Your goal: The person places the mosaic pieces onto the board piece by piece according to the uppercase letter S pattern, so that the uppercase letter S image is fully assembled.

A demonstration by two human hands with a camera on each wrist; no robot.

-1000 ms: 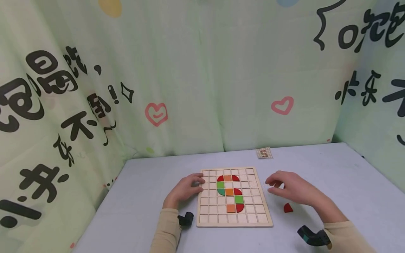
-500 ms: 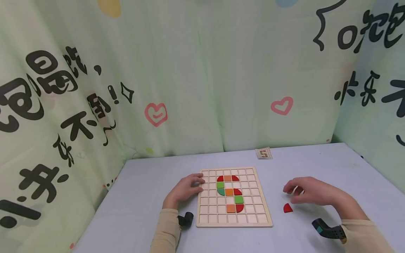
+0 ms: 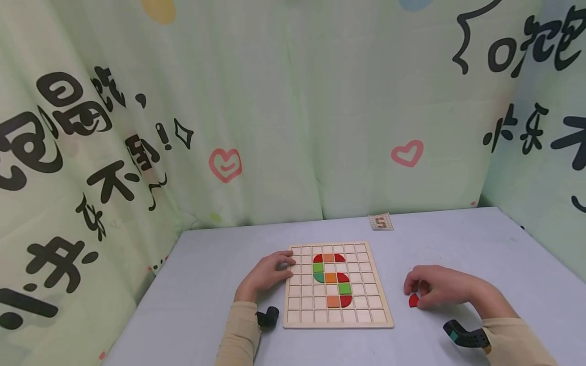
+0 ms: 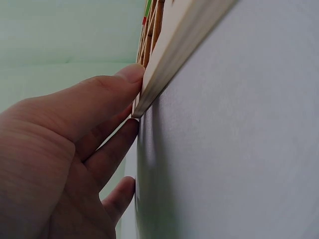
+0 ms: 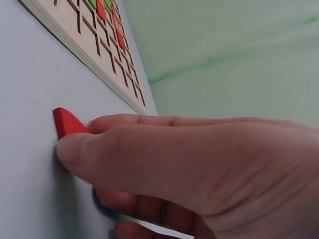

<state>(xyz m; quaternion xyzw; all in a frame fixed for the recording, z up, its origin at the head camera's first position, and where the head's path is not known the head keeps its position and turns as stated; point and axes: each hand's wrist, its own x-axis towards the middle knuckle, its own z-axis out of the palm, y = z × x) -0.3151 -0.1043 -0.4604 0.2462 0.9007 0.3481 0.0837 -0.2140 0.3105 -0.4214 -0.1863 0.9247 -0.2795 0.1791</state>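
A red quarter-circle tile [image 3: 413, 301] is pinched between the thumb and fingers of my right hand [image 3: 450, 288], to the right of the board. In the right wrist view, one corner of that tile [image 5: 66, 122] sticks out past the thumb tip. My left hand [image 3: 265, 278] rests against the left edge of a wooden grid board [image 3: 295, 316], its thumb and fingertips touching the frame [image 4: 169, 57]. Red, orange and green tiles [image 3: 345, 288] lie in the board's cells in a winding S-like figure.
Near the table's back edge lies a small card [image 3: 381, 222] printed with a grid and an S-like figure. Pale green curtains [image 3: 274, 112] stand behind and at the sides of the white table [image 3: 220, 254]. Each wrist carries a black camera [image 3: 269, 317].
My right hand first drew right, away from the board, then came down onto the loose red tile and took hold of it. The left hand and the board have stayed put.
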